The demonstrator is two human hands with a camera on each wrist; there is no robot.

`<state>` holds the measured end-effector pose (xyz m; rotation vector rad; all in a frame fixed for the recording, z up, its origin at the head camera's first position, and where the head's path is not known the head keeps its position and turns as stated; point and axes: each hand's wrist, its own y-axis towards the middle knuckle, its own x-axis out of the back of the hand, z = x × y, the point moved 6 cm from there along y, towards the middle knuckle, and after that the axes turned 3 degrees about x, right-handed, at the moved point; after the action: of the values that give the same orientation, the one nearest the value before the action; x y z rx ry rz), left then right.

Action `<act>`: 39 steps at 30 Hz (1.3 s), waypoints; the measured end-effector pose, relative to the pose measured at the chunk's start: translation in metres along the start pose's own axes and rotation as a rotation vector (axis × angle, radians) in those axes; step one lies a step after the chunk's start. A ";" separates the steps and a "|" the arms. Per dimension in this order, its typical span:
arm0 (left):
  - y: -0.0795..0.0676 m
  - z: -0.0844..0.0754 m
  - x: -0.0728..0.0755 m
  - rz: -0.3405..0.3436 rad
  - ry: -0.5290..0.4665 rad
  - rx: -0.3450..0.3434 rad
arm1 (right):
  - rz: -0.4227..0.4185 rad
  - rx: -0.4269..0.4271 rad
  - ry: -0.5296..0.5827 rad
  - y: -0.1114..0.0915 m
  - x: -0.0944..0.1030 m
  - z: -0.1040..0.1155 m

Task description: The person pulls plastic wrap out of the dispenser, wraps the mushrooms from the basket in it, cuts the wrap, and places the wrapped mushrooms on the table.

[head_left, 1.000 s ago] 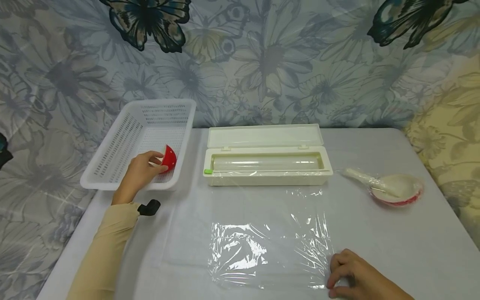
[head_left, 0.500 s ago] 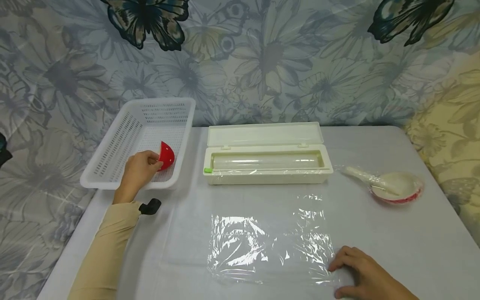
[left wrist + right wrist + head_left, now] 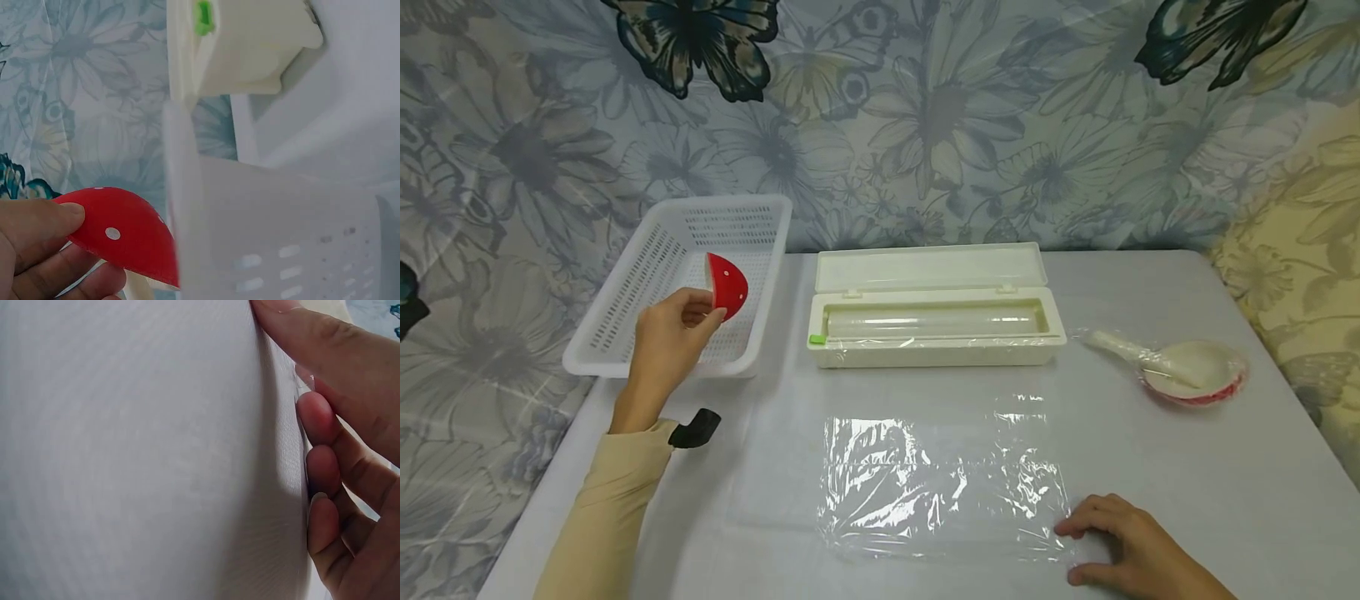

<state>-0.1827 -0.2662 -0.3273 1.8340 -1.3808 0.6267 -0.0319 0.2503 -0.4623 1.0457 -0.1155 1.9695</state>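
Observation:
My left hand pinches a small red bowl with white dots at its rim, thumb on the outside. The bowl is tilted on its side, pale inside facing left, over the white basket. In the left wrist view the thumb presses the dotted red bowl beside the basket wall. A sheet of cling film lies on the table, drawn from a cream dispenser box. My right hand rests at the film's right front corner, thumb and fingers apart; its fingertips touch the cloth.
The dispenser's lid stands raised behind a roll of film, with a green slider at its left end. A film-wrapped bowl with a spoon sits at the right. A flowered cloth hangs behind the table.
My left hand has lifted the red bowl up from the basket floor. My right thumb and fingers have spread apart at the film's corner, and the film's near edge has slid slightly away from me.

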 end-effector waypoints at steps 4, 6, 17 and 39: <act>-0.007 -0.021 0.004 -0.044 -0.022 -0.090 | -0.013 0.036 0.002 0.000 0.000 0.001; -0.011 -0.030 0.005 -0.059 -0.028 -0.127 | -0.011 0.039 -0.005 0.000 0.000 0.001; -0.031 -0.071 0.006 -0.097 -0.073 -0.272 | 0.018 0.025 0.003 -0.002 -0.002 -0.001; -0.088 -0.151 -0.059 -0.009 -0.136 -0.684 | 0.016 0.060 0.054 0.000 -0.005 0.002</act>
<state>-0.1086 -0.0985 -0.3045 1.3384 -1.4409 -0.0002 -0.0297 0.2462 -0.4648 1.0321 -0.0352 2.0254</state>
